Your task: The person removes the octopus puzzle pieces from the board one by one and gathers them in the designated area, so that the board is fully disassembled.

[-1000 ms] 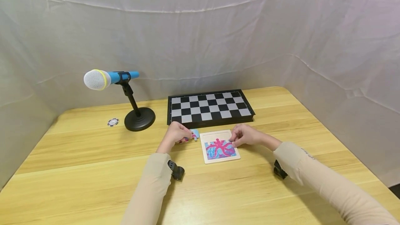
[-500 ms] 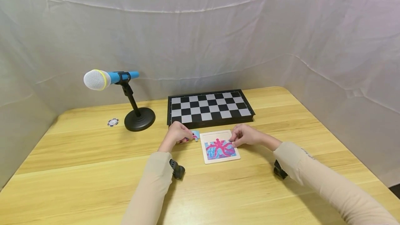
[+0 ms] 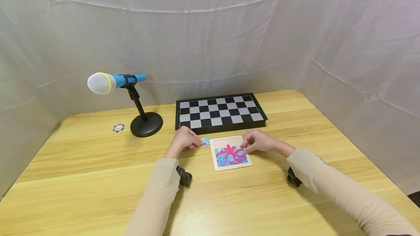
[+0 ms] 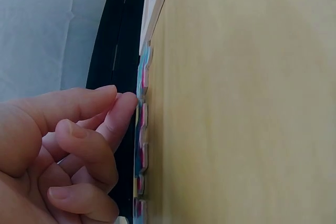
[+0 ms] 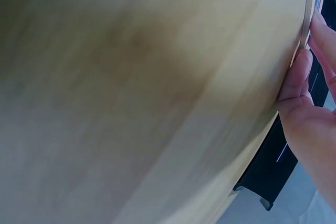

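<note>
A shallow white puzzle tray (image 3: 228,167) lies on the table, its lower part filled with a pink octopus picture on blue and purple. Above the picture, a strip of bare tray shows. My right hand (image 3: 257,141) holds the tray's right edge between thumb and fingers. To the left of the tray, several loose jigsaw pieces (image 3: 205,142) lie in a row, partly hidden by my left hand (image 3: 185,139). In the left wrist view, a fingertip rests at the edge of the pieces (image 4: 143,127). The thumb is close to that finger, with nothing seen between them; the other fingers bend loosely.
A folded black-and-white chessboard (image 3: 220,114) lies just behind the tray and pieces. At the back left, a blue microphone (image 3: 119,80) sits on a black stand (image 3: 146,124), with a poker chip (image 3: 118,128) beside it. Pale cloth (image 3: 210,46) surrounds the table's back and sides.
My left hand has shifted slightly left, and the light-blue jigsaw piece by its fingertips has turned and dropped a little. The right hand and the tray stay in place.
</note>
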The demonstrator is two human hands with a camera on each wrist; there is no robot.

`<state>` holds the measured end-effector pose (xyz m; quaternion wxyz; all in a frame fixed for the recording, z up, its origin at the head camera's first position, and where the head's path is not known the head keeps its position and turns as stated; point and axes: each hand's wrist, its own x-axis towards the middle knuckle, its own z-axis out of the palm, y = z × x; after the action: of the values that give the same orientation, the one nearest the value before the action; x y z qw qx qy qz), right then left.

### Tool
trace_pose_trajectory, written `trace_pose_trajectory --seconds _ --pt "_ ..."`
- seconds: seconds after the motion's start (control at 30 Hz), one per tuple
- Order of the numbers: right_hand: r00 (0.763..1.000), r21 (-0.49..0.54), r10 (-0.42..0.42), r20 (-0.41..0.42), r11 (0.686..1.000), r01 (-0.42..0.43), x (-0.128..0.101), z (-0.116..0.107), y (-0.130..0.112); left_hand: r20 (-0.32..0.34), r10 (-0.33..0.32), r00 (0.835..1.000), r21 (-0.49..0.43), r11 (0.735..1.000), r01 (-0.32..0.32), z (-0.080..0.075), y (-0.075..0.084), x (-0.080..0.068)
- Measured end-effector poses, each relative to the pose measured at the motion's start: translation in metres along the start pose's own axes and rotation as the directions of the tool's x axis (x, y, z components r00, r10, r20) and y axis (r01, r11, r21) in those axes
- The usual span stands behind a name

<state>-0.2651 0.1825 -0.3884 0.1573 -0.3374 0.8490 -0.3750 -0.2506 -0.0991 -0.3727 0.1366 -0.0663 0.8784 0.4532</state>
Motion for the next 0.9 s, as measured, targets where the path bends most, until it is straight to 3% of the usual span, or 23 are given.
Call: trace_pose_trajectory --seconds 0.23,0.47,0.6,0.9 --pt "1.0 0.008 0.028 0.008 1.0 -0.028 0.0 0.0 -0.004 -0.051 0.005 0.999 0.028 1.0 -0.004 -0.003 0.001 -0.002" --pt "0.998 0.008 0.054 0.034 0.999 -0.054 0.0 0.0 -0.005 -0.055 0.106 0.993 0.054 0.993 -0.103 -0.003 0.007 -0.007" --pt "0.997 0.013 0.059 0.056 0.998 -0.06 0.001 0.0 -0.005 -0.029 0.158 0.987 0.058 0.986 -0.156 -0.002 0.012 -0.012" --pt "0.995 -0.031 0.054 0.083 0.998 -0.051 0.003 -0.001 -0.009 0.094 0.203 0.975 0.064 0.976 -0.21 0.008 0.021 -0.016"
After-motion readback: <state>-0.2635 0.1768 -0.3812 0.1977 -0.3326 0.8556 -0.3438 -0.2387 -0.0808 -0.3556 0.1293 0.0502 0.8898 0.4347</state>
